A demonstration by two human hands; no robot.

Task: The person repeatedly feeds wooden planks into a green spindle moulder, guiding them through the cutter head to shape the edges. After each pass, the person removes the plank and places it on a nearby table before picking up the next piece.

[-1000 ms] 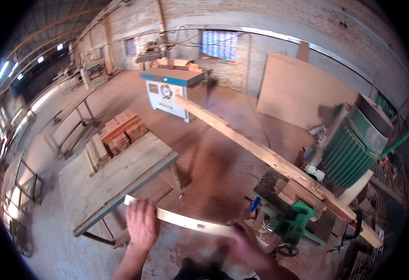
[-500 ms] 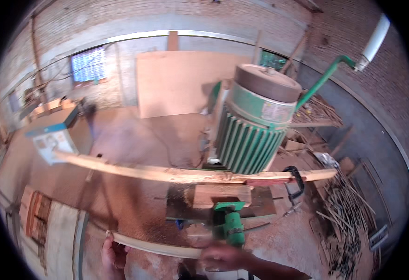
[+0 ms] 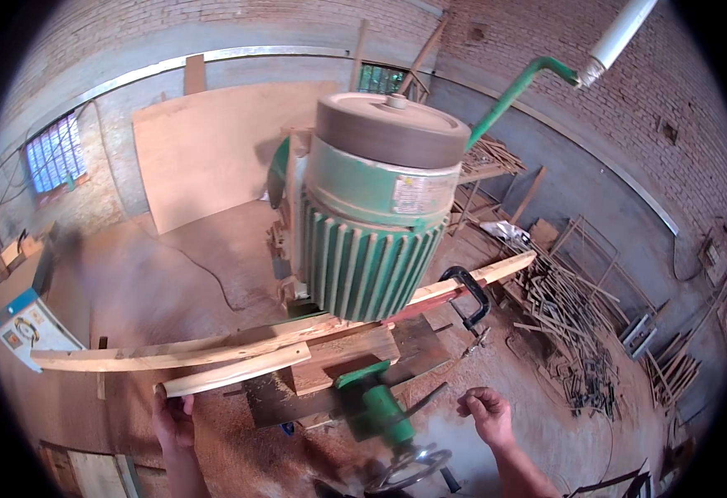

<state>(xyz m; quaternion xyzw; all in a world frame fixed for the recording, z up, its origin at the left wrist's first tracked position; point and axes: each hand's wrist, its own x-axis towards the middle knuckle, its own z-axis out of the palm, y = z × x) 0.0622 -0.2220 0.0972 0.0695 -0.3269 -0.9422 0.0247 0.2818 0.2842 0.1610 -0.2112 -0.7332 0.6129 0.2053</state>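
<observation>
The left hand (image 3: 175, 425) is closed round one end of a slim wooden strip (image 3: 235, 373), whose other end reaches rightward to a wooden block (image 3: 342, 363). With that single grip, the strip could twist, or snag on the block's edge or the long beam (image 3: 156, 358) just beyond. The right hand (image 3: 488, 410) is half-curled, nothing visible in it; swung left, it could bump the lever (image 3: 427, 399) or handwheel (image 3: 406, 459). Rightward, there's room before the stick pile (image 3: 575, 332).

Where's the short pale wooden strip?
In the head view, the short pale wooden strip is left of centre, its left end in the left hand, its right overlapping the wooden block, below the long beam.
</observation>
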